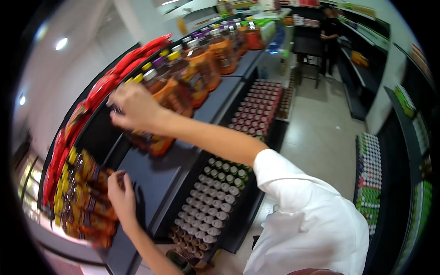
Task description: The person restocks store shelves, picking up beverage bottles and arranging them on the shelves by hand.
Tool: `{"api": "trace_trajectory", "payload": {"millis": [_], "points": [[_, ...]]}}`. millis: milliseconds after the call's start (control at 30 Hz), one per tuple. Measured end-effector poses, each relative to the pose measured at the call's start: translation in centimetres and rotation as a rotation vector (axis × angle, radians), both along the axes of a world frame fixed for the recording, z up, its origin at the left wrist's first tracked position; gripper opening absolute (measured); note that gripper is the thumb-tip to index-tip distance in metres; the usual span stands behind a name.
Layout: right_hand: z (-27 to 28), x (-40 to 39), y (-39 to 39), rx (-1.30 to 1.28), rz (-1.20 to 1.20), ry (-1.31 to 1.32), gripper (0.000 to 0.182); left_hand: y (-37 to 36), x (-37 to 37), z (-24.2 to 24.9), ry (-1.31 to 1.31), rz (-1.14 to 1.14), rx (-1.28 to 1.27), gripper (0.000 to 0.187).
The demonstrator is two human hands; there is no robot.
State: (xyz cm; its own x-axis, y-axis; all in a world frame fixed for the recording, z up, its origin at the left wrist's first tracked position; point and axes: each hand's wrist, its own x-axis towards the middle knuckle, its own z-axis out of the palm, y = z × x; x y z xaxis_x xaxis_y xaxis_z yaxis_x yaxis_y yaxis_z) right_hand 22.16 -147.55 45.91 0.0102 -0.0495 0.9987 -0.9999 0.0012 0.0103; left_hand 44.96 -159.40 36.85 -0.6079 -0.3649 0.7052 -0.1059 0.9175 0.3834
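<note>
My right hand (133,107) reaches across the upper dark shelf (151,178) and grips the top of a brown sauce bottle (153,140) with an orange label, at the near end of a long bottle row (201,64). My left hand (121,192) is lower and to the left. Its fingers are spread and rest against a packed group of similar bottles with yellow caps (85,192). Whether it grips one is unclear. A bare stretch of shelf lies between the two bottle groups.
Red packets (98,87) hang along the shelf above. Lower shelves hold capped bottles (215,201) and red-topped cans (259,107). The tiled aisle (321,133) runs to the right, with more shelving (371,169) opposite. A person in dark clothes (329,39) stands far down the aisle.
</note>
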Motion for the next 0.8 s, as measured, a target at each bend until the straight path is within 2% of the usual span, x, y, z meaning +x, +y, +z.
{"api": "trace_trajectory", "payload": {"millis": [33,67,167,233,367,467,800], "points": [[-1.3,-0.6,-0.1,0.089,0.095,-0.029,0.025,0.6,-0.3,0.4,-0.02,-0.039,-0.003,0.016],[-2.4,-0.4,-0.1,0.037,0.117,-0.011,0.019,1.6,-0.3,0.9,-0.033,-0.062,0.018,0.017],[-2.5,-0.5,-0.3,-0.005,0.131,-0.013,0.023,3.3,-0.5,1.5,-0.078,-0.076,-0.01,0.018],[-2.3,-0.2,-0.5,-0.025,0.202,-0.164,0.036,3.8,-0.6,1.4,-0.089,-0.102,0.02,0.02],[-2.8,-0.1,-0.3,-0.034,0.145,-0.141,0.05,3.2,-0.5,1.0,-0.111,-0.097,0.031,0.019],[-2.9,-0.2,-0.5,-0.007,0.14,-0.232,0.051,3.2,-0.5,1.1,-0.119,-0.104,0.001,0.019],[-3.4,-0.3,-0.3,-0.019,0.118,-0.23,0.052,3.0,-0.6,1.0,-0.152,-0.107,0.012,0.019]]}}
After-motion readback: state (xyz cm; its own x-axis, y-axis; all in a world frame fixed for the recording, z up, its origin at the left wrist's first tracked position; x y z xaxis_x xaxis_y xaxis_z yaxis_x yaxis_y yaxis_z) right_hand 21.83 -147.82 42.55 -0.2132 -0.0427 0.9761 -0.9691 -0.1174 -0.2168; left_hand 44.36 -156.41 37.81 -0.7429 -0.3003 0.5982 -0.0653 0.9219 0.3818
